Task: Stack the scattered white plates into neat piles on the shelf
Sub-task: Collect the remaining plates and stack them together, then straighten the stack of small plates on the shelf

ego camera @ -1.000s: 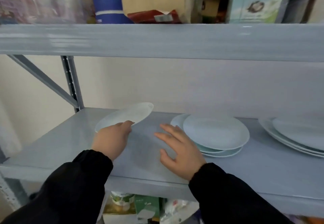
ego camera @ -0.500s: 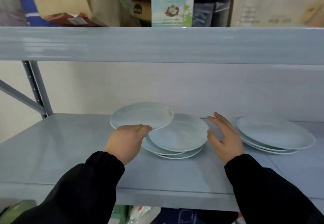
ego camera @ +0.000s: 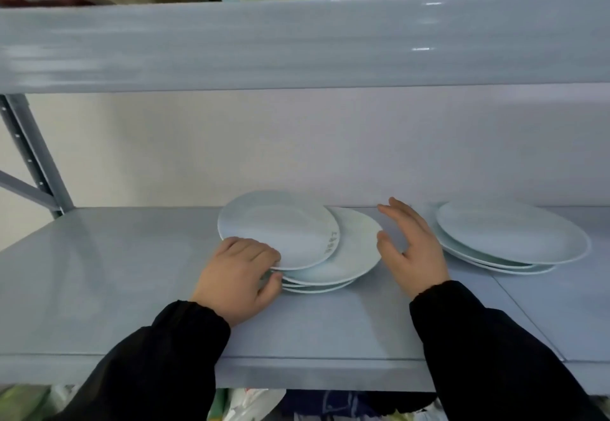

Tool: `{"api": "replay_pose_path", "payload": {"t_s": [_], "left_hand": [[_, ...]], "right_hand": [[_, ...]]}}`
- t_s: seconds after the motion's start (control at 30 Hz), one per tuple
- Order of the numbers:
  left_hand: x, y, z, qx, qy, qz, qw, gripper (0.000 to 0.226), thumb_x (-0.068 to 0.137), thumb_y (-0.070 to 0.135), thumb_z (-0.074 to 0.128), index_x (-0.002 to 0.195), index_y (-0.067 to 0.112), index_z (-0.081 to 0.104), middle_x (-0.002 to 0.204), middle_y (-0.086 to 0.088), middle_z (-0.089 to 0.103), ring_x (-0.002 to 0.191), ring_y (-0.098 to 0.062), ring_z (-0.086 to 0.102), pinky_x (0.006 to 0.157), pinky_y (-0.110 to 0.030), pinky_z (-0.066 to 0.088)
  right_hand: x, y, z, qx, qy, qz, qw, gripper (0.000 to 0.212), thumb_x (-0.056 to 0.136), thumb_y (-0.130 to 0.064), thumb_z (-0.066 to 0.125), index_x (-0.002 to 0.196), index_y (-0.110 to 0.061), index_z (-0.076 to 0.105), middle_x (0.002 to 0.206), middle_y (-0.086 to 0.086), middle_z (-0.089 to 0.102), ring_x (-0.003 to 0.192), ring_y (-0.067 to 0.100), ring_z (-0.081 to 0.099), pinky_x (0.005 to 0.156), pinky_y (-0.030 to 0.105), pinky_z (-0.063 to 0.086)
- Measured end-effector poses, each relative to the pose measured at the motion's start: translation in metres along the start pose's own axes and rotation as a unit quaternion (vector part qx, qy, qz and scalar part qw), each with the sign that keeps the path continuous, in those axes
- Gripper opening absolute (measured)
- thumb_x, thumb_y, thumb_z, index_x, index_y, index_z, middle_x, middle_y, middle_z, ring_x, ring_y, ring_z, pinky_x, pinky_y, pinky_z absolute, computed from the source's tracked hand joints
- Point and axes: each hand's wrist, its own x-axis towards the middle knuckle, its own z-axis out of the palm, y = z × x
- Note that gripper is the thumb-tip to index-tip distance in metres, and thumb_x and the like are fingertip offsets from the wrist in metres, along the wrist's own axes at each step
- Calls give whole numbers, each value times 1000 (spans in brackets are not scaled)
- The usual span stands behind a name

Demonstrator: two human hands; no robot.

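A white plate (ego camera: 280, 227) lies on top of the middle pile of plates (ego camera: 350, 255), shifted to the left of the plates under it. My left hand (ego camera: 239, 275) grips this top plate at its near left rim, fingers over the edge. My right hand (ego camera: 411, 245) is open with fingers spread, just right of the pile, its thumb near the rim. A second pile of white plates (ego camera: 510, 236) sits further right on the grey shelf (ego camera: 115, 282).
The upper shelf beam (ego camera: 297, 41) runs across just above the work space, with boxes and bags on it. A grey upright and brace (ego camera: 29, 163) stand at the left. Bags show below the shelf's front edge.
My left hand has carried the plate to the right and lowered it onto the middle pile. My right hand stays open beside that pile.
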Motion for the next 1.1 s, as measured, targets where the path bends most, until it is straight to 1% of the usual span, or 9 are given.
{"api": "replay_pose_path", "payload": {"t_s": [0.1,0.27,0.47,0.6,0.67,0.77,0.83,1.03,1.1], "left_hand": [[0,0,0,1,1,9,1000,24,82,32,56,94,17,70,95,6,69,87,-22,64,88,-38,44],[0,3,-3,3,-6,-9,1000,33,82,36,55,102,16,71,99,2,69,93,-25,63,93,-41,44],[-2,2,-8,-7,-10,-46,999,42,86,37,48,116,14,67,113,-1,67,109,-27,59,102,-44,40],[-3,-3,-10,-14,0,-88,996,46,91,38,41,123,13,64,122,-2,65,118,-27,55,104,-37,35],[-3,-7,-9,-15,6,-100,995,47,91,37,39,125,13,62,125,-3,64,119,-28,54,105,-35,33],[-3,-13,-10,-23,24,-115,993,49,92,37,37,128,13,59,127,-5,62,120,-30,53,105,-40,35],[-3,-13,-11,-29,39,-124,991,50,93,37,36,129,11,59,126,-8,62,118,-32,53,104,-43,37],[2,-12,-15,-59,51,-141,987,50,92,35,35,129,10,59,122,-12,62,115,-36,53,100,-45,39],[3,-7,-18,-75,65,-146,984,50,93,35,35,129,11,58,121,-14,62,113,-38,53,99,-48,39]], "right_hand": [[1,0,-1,-2,0,4,1000,43,92,-22,58,133,-33,54,147,-17,39,132,-16,26,98,-3,18],[0,0,-2,15,5,6,1000,46,86,-36,51,132,-33,54,148,-14,40,136,-7,29,101,0,19],[-1,-4,-2,32,-1,-6,999,44,86,-30,54,130,-31,55,148,-11,41,138,0,31,102,3,19],[-2,-5,0,50,-7,-12,999,44,86,-30,54,130,-30,56,149,-9,41,138,1,31,107,12,23],[-2,-6,1,52,-13,-16,998,45,86,-31,53,131,-29,56,149,-7,41,139,2,31,108,15,25],[-2,-6,1,55,-27,-16,998,45,87,-31,54,132,-28,56,150,-7,40,139,1,30,104,5,19],[-2,-6,1,58,-33,-13,998,45,87,-32,53,132,-29,55,150,-8,39,138,-1,29,103,4,19],[-3,-3,-2,56,-15,6,998,46,86,-37,51,131,-30,55,149,-7,41,139,-2,28,110,19,26],[-5,-3,-4,59,-13,22,998,44,87,-33,54,131,-32,55,149,-9,41,138,-4,28,109,18,26]]}}
